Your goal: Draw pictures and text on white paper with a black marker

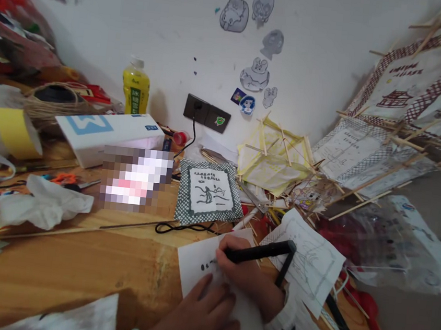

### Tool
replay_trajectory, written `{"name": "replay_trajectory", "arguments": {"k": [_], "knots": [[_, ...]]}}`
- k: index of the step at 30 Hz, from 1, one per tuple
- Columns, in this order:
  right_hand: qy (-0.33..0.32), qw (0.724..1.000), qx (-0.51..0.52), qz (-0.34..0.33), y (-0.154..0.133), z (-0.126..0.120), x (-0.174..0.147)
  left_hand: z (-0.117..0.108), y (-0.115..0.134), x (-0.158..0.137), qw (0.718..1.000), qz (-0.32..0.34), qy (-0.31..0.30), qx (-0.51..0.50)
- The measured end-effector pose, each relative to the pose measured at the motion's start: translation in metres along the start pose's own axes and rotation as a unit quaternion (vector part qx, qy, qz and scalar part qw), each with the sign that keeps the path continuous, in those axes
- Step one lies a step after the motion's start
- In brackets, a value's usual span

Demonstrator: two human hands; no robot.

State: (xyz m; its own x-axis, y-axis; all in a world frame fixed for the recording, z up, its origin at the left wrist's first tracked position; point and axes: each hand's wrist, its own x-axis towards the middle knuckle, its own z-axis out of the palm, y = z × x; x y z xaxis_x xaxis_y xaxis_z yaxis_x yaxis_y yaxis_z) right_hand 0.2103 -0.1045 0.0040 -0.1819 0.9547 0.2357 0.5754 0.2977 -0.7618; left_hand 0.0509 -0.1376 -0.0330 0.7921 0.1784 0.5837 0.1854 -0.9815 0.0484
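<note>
My right hand [246,275] grips a black marker pen [261,251] above a white sheet of paper [191,256]. A dark strip angles down from the pen's back end; I cannot tell if it is part of the pen. Short black marks show on the sheet near my right fingers. My left hand [200,315] lies on the lower part of the same sheet, fingers spread. Behind the sheet, a small panel with a green checkered border [210,193] carries black writing and a drawing. A paper with a pencil-like drawing [307,263] lies right of my right hand.
A lit, pixelated phone-like screen [138,177] is beside a white box [109,135]. Yellow tape [17,133], crumpled tissue [45,202] and a bottle [135,88] are at left. Stick-framed paper pieces [399,110] and a plastic bag [401,242] crowd the right.
</note>
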Motion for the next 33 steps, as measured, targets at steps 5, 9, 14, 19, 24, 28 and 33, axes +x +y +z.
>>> {"name": "replay_trajectory", "arguments": {"k": [5, 9, 14, 19, 24, 28, 33], "knots": [[-0.016, 1.000, 0.012, 0.001, -0.0008, -0.0006, 0.0001, 0.0002, 0.0005, -0.0002, 1.000, -0.001, -0.006, 0.002], [-0.015, 1.000, 0.012, 0.007, -0.0020, -0.0012, 0.0003, -0.0005, 0.0002, 0.0003, 1.000, -0.002, -0.019, -0.008], [-0.007, 1.000, 0.005, 0.012, -0.0009, -0.0004, 0.0007, -0.0010, 0.0002, 0.0002, 0.999, -0.008, -0.034, -0.012], [-0.004, 1.000, 0.011, 0.014, 0.0020, 0.0014, 0.0000, 0.0005, 0.0007, -0.0011, 1.000, -0.005, -0.027, -0.007], [-0.001, 1.000, 0.005, 0.030, 0.0028, 0.0009, -0.0009, 0.0003, -0.0004, 0.0004, 0.999, -0.001, -0.032, -0.004], [0.040, 0.998, 0.007, 0.055, 0.0042, 0.0003, -0.0010, 0.0007, -0.0011, 0.0007, 1.000, -0.001, -0.012, 0.002], [0.035, 0.999, -0.006, 0.041, 0.0057, 0.0004, -0.0006, 0.0025, -0.0005, -0.0013, 1.000, 0.006, -0.009, 0.003]]}}
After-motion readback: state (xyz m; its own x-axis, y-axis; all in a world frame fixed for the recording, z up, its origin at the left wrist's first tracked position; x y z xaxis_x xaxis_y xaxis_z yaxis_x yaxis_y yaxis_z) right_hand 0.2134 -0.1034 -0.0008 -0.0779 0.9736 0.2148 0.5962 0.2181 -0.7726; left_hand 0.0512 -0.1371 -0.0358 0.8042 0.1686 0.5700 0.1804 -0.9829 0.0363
